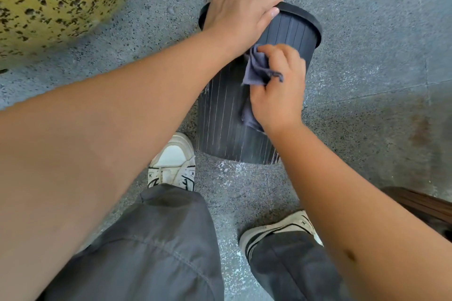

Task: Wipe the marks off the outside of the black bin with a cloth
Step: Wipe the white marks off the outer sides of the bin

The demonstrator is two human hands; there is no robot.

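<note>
The black ribbed bin stands tilted on the grey floor, its rim pointing away from me. My left hand lies over the rim, fingers curled down around its edge, thumb on the outer wall. My right hand grips a grey-purple cloth and holds it against the bin's ribbed side, about halfway up. Pale streaks and dust show in the grooves of the lower wall. Part of the cloth hangs down under my palm.
A yellow speckled rounded surface fills the top left corner. My two feet in white sneakers stand just in front of the bin's base. A dark brown object sits at the right edge. White powdery residue lies on the floor near the base.
</note>
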